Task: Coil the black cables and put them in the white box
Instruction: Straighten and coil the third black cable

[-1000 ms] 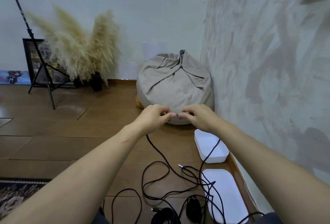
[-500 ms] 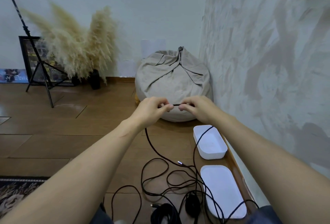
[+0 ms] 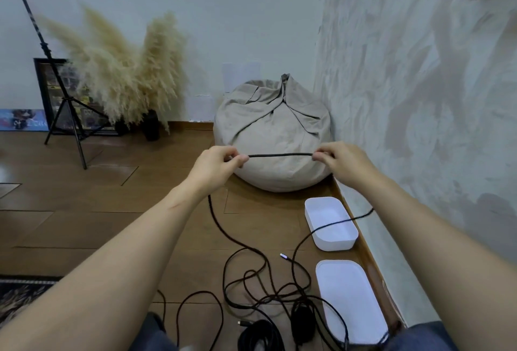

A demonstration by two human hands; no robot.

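A black cable (image 3: 279, 155) is stretched straight between my two raised hands. My left hand (image 3: 216, 164) pinches one end of the span and my right hand (image 3: 340, 161) pinches the other. From both hands the cable hangs down to a loose tangle of black cables (image 3: 265, 289) on the wooden floor. One strand crosses over the open white box (image 3: 330, 224) near the wall. Two coiled black bundles (image 3: 300, 322) lie at the bottom of the view.
A white lid (image 3: 349, 297) lies on the floor below the box. A beige beanbag (image 3: 271, 132) sits in the corner behind my hands. A tripod stand (image 3: 64, 115) and pampas grass in a dark vase (image 3: 120, 76) stand at the back left. A textured wall runs along the right.
My hands have moved apart, drawing a longer straight span of cable between them. Both hands sit lower in the view and the box is nearer the middle.
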